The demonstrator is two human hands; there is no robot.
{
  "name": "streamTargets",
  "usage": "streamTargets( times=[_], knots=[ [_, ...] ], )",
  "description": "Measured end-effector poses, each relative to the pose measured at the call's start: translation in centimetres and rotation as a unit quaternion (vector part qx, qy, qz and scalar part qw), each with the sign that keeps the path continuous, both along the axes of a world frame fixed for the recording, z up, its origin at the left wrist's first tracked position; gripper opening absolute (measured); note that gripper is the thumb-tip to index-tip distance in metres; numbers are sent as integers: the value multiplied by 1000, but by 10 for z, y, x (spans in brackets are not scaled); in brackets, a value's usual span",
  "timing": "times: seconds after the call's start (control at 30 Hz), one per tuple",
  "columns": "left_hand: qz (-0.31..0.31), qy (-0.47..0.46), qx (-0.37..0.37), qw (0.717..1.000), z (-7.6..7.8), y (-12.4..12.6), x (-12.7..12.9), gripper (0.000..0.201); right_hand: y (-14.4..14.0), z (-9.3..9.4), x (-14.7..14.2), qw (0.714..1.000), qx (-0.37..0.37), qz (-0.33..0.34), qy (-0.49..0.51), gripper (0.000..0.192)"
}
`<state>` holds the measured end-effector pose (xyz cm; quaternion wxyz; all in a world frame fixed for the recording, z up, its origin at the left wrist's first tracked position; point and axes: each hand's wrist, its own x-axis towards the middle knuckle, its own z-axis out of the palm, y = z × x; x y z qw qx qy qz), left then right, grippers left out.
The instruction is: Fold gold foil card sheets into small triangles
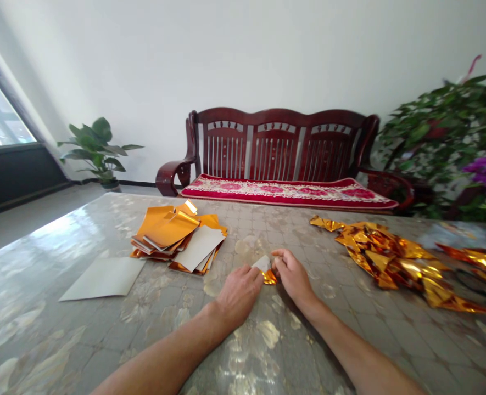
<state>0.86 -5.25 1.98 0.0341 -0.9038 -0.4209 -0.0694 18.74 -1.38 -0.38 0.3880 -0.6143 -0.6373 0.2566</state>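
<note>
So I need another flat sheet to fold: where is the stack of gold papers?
The stack of gold papers lies on the table, left of centre, beyond the left hand, right of a single pale sheet.

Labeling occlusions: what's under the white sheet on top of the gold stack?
Under the white sheet lie overlapping gold foil sheets, fanned out to its left and behind it, with more white edges at its lower right. How many sheets it covers, and the table beneath the stack, cannot be seen.

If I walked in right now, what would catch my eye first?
Probably the heap of shiny gold folded foil pieces on the table's right side. Then the stack of flat gold paper sheets at left, and the left hand and right hand pinching a small gold foil piece between them.
</note>
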Motion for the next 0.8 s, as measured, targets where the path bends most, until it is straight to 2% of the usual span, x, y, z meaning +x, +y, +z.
streamTargets(
  times=[0.03, 0.1, 0.27, 0.37, 0.5, 0.63, 0.8],
  knots=[
    [-2, 6, 6, 1000, 1, 0, 0, 10, 3, -2, 4, 999, 4, -7, 43, 32],
    [-6, 15, 16, 1000, 1, 0, 1, 8, 7, -6, 10, 998, 15, -4, 55, 30],
    [-11, 12, 27, 999, 0, 0, 1, 14, 8, -5, 14, 998, 41, 37, -7, 25],
    [-11, 9, 37, 999, 1, -3, 3, 26, 6, 1, 12, 996, 32, 65, -43, 24],
    [-21, 5, 41, 999, 2, -7, 5, 28, 4, 8, 12, 992, 20, 99, -80, 22],
    [-26, 5, 27, 999, 0, -12, 8, 29, 2, 12, 12, 983, 17, 120, -137, 16],
    [-7, -26, 26, 999, -3, -21, 11, 44, 0, 17, 15, 963, 62, 164, -204, 15]
  ],
)
